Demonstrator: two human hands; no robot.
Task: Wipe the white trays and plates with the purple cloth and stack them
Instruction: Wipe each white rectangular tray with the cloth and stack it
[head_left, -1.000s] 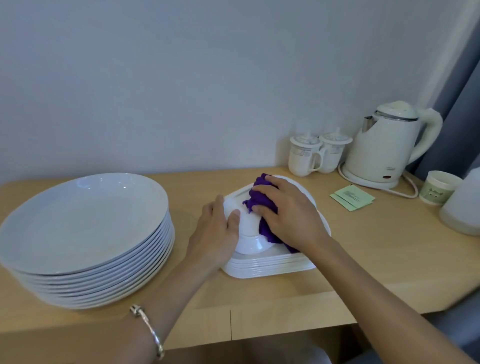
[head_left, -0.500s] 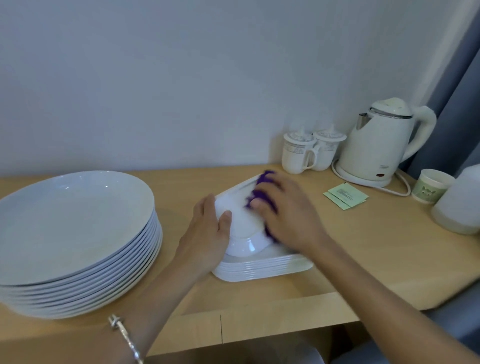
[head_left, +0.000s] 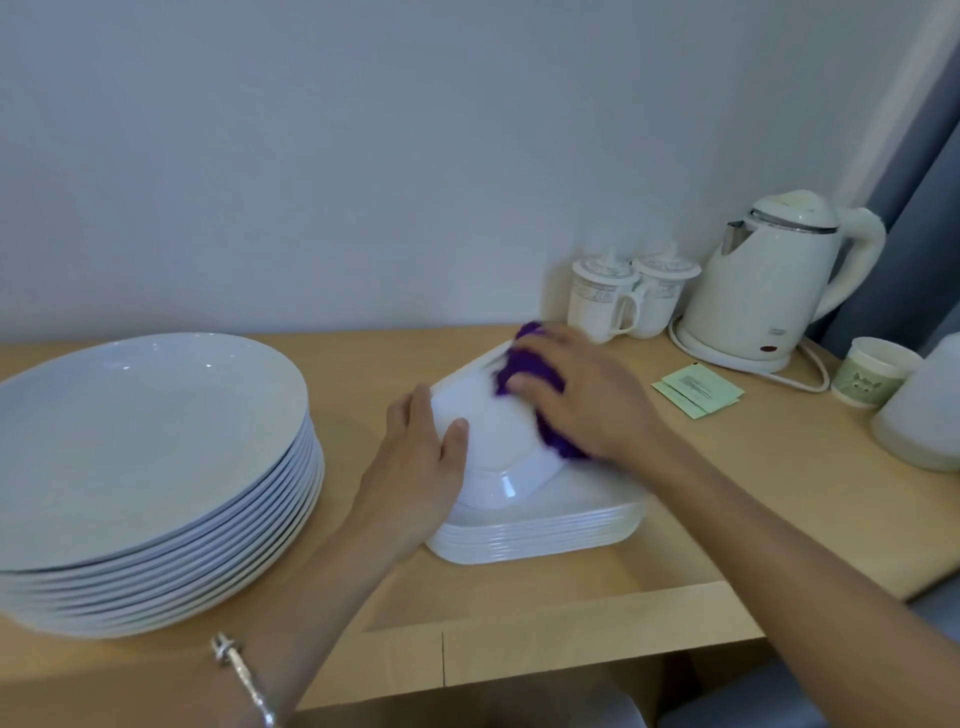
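A stack of white square trays (head_left: 545, 535) sits in the middle of the wooden table. The top tray (head_left: 498, 441) lies upside down on it, turned at an angle. My left hand (head_left: 421, 462) presses on its left edge, thumb on top. My right hand (head_left: 582, 400) holds the crumpled purple cloth (head_left: 524, 369) against the tray's far right side; most of the cloth is hidden under the palm. A tall stack of round white plates (head_left: 150, 467) stands at the left.
Two lidded white mugs (head_left: 623, 296) and a white electric kettle (head_left: 774, 280) stand against the wall at the back right. Green sachets (head_left: 696, 389), a paper cup (head_left: 872, 371) and a white container (head_left: 930, 415) lie to the right. The table's front edge (head_left: 519, 660) is close.
My right hand has slid the purple cloth across the top tray toward its far corner. The left hand has stayed on the tray's left edge. The view has shifted slightly.
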